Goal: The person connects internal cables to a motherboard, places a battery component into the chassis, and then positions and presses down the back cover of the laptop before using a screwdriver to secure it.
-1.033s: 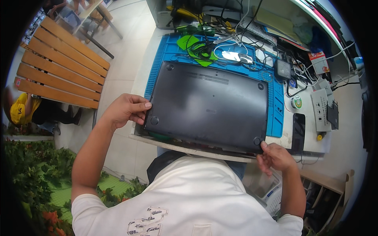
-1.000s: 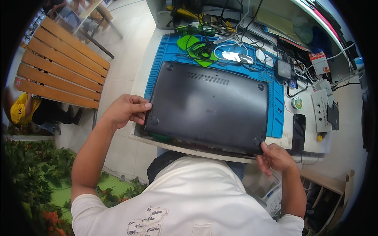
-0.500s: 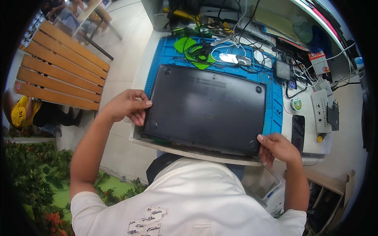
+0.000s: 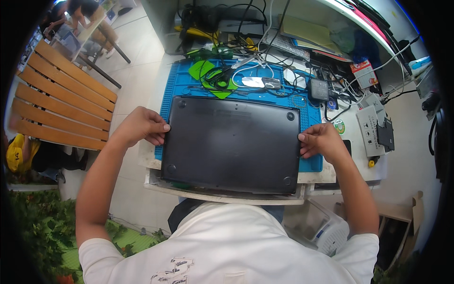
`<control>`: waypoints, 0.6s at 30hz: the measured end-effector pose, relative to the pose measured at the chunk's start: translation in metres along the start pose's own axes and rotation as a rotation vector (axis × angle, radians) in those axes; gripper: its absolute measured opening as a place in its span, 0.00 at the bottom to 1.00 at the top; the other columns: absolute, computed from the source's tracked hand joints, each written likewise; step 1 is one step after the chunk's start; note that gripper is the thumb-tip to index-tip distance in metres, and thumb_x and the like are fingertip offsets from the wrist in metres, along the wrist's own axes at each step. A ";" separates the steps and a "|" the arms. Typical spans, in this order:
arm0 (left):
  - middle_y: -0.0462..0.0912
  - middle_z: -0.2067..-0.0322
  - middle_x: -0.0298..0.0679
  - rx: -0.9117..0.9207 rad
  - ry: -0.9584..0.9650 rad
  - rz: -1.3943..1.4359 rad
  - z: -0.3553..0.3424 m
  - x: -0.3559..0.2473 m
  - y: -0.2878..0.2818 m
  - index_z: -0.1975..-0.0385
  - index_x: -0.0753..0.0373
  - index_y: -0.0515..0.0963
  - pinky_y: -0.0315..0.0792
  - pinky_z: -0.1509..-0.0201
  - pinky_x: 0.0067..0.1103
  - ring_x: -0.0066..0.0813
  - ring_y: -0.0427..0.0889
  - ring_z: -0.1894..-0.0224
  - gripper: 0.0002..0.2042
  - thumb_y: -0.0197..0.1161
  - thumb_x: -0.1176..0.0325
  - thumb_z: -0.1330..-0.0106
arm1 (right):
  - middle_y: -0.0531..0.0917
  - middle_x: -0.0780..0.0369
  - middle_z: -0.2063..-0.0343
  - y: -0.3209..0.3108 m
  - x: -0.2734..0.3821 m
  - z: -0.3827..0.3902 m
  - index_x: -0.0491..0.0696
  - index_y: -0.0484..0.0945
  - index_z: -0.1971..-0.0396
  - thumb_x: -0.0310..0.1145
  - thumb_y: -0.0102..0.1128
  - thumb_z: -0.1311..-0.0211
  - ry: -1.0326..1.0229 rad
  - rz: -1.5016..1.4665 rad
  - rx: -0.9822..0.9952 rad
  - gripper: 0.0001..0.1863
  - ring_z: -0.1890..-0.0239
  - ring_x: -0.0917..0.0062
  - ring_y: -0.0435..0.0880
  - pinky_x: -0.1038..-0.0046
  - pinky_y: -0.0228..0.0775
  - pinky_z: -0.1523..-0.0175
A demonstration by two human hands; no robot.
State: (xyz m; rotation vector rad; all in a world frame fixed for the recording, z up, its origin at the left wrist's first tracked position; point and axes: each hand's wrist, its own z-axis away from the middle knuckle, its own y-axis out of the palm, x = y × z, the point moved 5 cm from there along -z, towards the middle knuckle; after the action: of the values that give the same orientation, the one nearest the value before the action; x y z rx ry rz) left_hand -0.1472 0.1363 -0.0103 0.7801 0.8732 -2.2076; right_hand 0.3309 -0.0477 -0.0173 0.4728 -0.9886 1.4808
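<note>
Head view: I watch left hand (image 4: 138, 127) and right hand (image 4: 325, 142), each grip pinching a side of the black laptop (image 4: 231, 144) at the counter's (image 4: 323, 177) near edge; uneven pulling could tip it off

Black laptop (image 4: 231, 151), underside up, overlapping a blue mat (image 4: 312, 165) on the white tabletop (image 4: 358, 146) — left hand (image 4: 142, 128) pinching its left edge, right hand (image 4: 322, 142) its right — coiled black cable (image 4: 218, 80) beyond.

Bright lt, dk fisheye edges
</note>
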 end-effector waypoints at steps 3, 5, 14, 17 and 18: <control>0.90 0.74 0.45 -0.025 0.000 0.017 -0.006 -0.003 -0.002 0.62 0.72 0.85 0.90 0.70 0.23 0.31 0.92 0.76 0.14 0.83 0.69 0.34 | 0.89 0.51 0.69 -0.003 0.002 -0.006 0.29 0.85 0.57 0.28 0.79 0.32 0.034 -0.016 0.030 0.16 0.73 0.67 0.93 0.67 0.92 0.69; 0.90 0.74 0.45 -0.018 -0.020 0.037 -0.010 -0.002 -0.003 0.62 0.72 0.84 0.89 0.70 0.23 0.31 0.92 0.77 0.14 0.83 0.69 0.35 | 0.89 0.51 0.69 -0.004 0.001 -0.009 0.30 0.85 0.59 0.28 0.80 0.32 0.061 -0.034 0.048 0.15 0.73 0.67 0.94 0.67 0.92 0.69; 0.90 0.68 0.44 -0.029 0.032 -0.031 -0.006 -0.013 0.000 0.48 0.76 0.84 0.89 0.65 0.22 0.29 0.92 0.72 0.19 0.81 0.74 0.34 | 0.89 0.50 0.57 -0.006 0.010 -0.013 0.35 0.86 0.55 0.25 0.81 0.35 -0.029 0.048 0.020 0.14 0.67 0.69 0.93 0.68 0.92 0.66; 0.89 0.52 0.45 -0.290 0.363 -0.419 0.018 -0.045 0.026 0.39 0.64 0.84 0.87 0.49 0.29 0.32 0.91 0.57 0.25 0.82 0.73 0.36 | 0.84 0.49 0.42 0.014 0.022 0.003 0.39 0.86 0.46 0.24 0.79 0.35 -0.418 0.394 -0.180 0.19 0.53 0.64 0.91 0.63 0.90 0.52; 0.81 0.39 0.47 -0.280 0.528 -0.521 0.019 -0.049 0.039 0.31 0.55 0.83 0.80 0.34 0.36 0.39 0.84 0.40 0.28 0.79 0.71 0.33 | 0.82 0.49 0.38 0.023 0.020 0.012 0.41 0.85 0.43 0.24 0.78 0.35 -0.622 0.553 -0.250 0.21 0.47 0.61 0.88 0.60 0.88 0.46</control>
State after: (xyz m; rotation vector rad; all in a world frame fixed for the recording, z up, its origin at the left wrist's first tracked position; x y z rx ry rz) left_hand -0.0937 0.1161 0.0209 1.1123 1.7730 -2.2514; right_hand 0.3024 -0.0431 -0.0018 0.5124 -1.8888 1.6935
